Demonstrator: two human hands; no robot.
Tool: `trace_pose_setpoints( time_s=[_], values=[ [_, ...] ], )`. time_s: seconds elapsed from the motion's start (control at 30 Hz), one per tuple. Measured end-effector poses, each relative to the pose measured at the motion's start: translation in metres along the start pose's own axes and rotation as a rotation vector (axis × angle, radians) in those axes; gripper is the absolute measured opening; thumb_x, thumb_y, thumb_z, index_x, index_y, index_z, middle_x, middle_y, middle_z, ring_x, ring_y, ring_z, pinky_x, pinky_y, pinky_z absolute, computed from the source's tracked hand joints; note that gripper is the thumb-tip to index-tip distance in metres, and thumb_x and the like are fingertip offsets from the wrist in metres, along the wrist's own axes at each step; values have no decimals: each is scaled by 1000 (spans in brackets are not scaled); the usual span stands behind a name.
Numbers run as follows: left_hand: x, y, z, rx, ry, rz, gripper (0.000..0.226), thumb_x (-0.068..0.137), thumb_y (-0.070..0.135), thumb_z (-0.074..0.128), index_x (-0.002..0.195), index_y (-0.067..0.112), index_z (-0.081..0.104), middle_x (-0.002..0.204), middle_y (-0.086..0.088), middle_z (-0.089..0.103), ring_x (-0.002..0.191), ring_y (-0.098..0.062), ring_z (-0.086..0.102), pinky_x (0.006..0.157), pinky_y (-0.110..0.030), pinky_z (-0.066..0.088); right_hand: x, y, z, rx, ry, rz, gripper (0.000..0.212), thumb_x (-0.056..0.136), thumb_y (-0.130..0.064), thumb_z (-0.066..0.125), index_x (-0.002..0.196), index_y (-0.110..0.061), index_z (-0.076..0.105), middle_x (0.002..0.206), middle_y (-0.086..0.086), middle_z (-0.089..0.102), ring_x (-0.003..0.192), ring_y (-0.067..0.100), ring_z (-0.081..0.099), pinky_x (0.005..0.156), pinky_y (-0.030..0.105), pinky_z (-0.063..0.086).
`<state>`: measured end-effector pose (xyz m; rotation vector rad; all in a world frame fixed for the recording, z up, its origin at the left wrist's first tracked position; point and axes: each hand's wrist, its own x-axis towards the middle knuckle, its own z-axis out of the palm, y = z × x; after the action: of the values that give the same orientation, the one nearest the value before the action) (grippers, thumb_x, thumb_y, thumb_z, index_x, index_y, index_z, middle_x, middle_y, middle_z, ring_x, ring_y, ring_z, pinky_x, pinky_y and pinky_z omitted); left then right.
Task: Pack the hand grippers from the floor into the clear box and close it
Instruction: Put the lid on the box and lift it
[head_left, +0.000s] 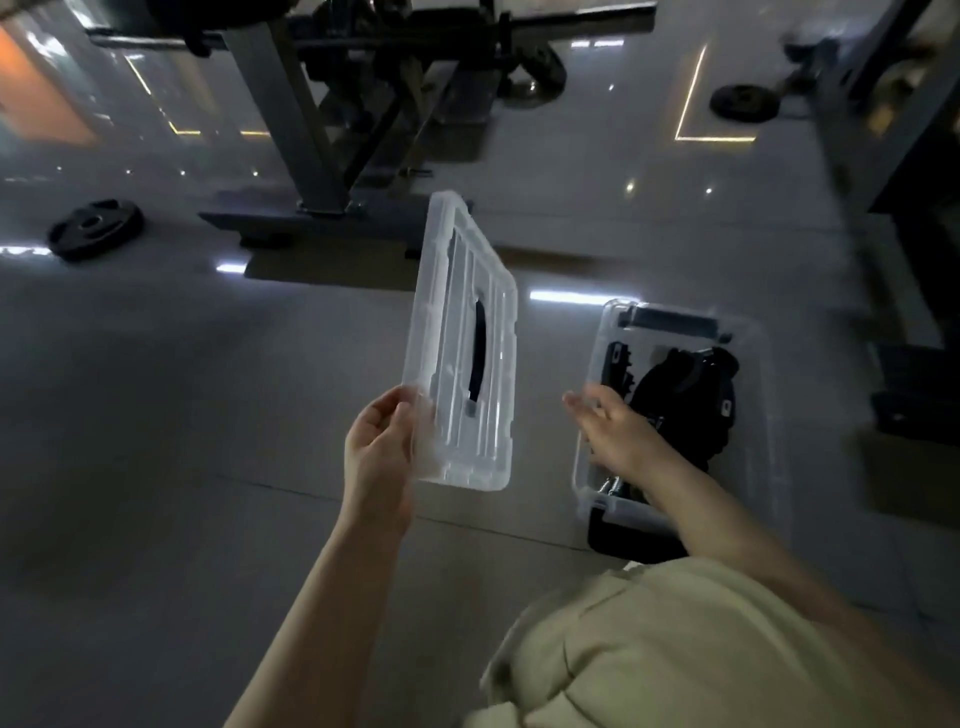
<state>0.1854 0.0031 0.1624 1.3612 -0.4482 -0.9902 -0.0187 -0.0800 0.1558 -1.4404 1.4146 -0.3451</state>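
Starting at the far left, I am seeing a black weight plate (95, 228) lying flat on the glossy tiled floor (156, 389), well apart from everything I am working with. Further in and toward the top, a grey steel gym frame (291, 119) is standing on the floor.

Coming to the middle, my left hand (379, 447) is gripping the clear lid (462, 343) by its near left corner, thumb on the side facing me and the fingers curled behind the plastic. The lid is hanging in the air, tilted up on edge so that its long side is running away from me, and a dark handle strip (478, 358) is showing through its centre. The lid is not touching the box.

To the right of that, my right hand (618, 431) is reaching out with the fingers stretched and loosely spread, holding nothing. It is hovering over the near left part of the clear box (753, 374); I cannot tell whether the fingertips are touching the rim, as the hand is blurred.

The clear box is sitting open on the floor, right of the lid, with black latches at its far and near ends. The hand grippers (680, 395) are lying inside it as a dark jumble, black handles and a bit of metal spring showing near my wrist.

At the lower right, my knee in pale beige fabric (675, 649) is filling the corner. Up at the top right, a second weight plate (745, 103) is resting on the floor.
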Motion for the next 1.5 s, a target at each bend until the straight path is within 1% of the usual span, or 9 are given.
trace_pose_setpoints(
  time_s=[0.1, 0.27, 0.33, 0.57, 0.7, 0.9, 1.03, 1.2, 1.5],
  values=[
    [-17, 15, 13, -168, -114, 20, 20, 93, 7, 50, 109, 4, 62, 88, -7, 69, 84, -17, 66, 72, -27, 56, -18, 6, -15, 127, 57, 54, 69, 90, -58, 38, 143, -15, 30, 140, 11, 44, 124, 26, 47, 103, 47, 41],
    [-28, 4, 42, -275, -269, -109, 25, 92, 8, 45, 111, 4, 60, 98, -5, 71, 93, -20, 66, 73, -22, 55, -42, 24, -30, 486, 146, -30, 32, 98, -36, 41, 116, -11, 52, 99, 12, 62, 80, 21, 61, 71, 33, 52],
    [-27, -18, 63, -254, -299, -172, 24, 94, 7, 41, 109, 3, 60, 101, -5, 71, 87, -19, 68, 65, -21, 54, -44, 41, -33, 431, 237, -46, 30, 96, -34, 44, 111, -11, 57, 89, 7, 63, 75, 17, 58, 71, 34, 50],
    [-5, -98, 126, -152, -254, -476, 17, 95, 6, 43, 101, -1, 58, 71, -9, 62, 47, -9, 57, 39, -16, 44, -30, 112, -69, -215, 475, 83, 33, 93, -36, 50, 121, -20, 55, 119, 0, 56, 106, 19, 51, 88, 32, 42],
    [14, -120, 108, 293, -88, -296, 19, 91, 12, 57, 107, 3, 60, 90, -11, 65, 69, -18, 61, 55, -25, 51, -21, 146, -71, -449, 507, 127, 49, 90, -40, 52, 135, -23, 39, 143, 1, 35, 130, 23, 33, 103, 44, 35],
    [14, -142, 130, 850, -179, -61, 44, 93, 32, 50, 133, 15, 44, 125, -2, 56, 109, -26, 55, 95, -43, 45, -16, 170, -65, -291, 517, 28, 70, 94, -36, 48, 149, -14, 11, 155, 7, 18, 142, 22, 16, 116, 37, 21],
    [9, -149, 151, 954, -127, 3, 34, 98, 25, 39, 130, 18, 43, 119, -3, 58, 99, -29, 55, 80, -34, 40, -11, 175, -68, -198, 593, 7, 59, 98, -28, 40, 149, -16, 12, 156, 3, 18, 142, 17, 17, 114, 28, 19],
    [7, -155, 157, 1000, -119, 40, 42, 99, 24, 36, 141, 19, 34, 134, -10, 53, 113, -35, 54, 92, -47, 45, -5, 183, -70, -110, 661, 18, 51, 100, -15, 34, 148, -17, 18, 154, 2, 23, 141, 15, 23, 105, 19, 21],
    [8, -153, 172, 1188, -85, -6, 44, 101, 25, 28, 144, 22, 23, 145, -4, 41, 117, -35, 49, 91, -45, 38, 10, 191, -68, -130, 740, -29, 48, 100, -17, 35, 147, -18, 23, 153, 1, 27, 138, 15, 30, 101, 20, 29]
  ],
)
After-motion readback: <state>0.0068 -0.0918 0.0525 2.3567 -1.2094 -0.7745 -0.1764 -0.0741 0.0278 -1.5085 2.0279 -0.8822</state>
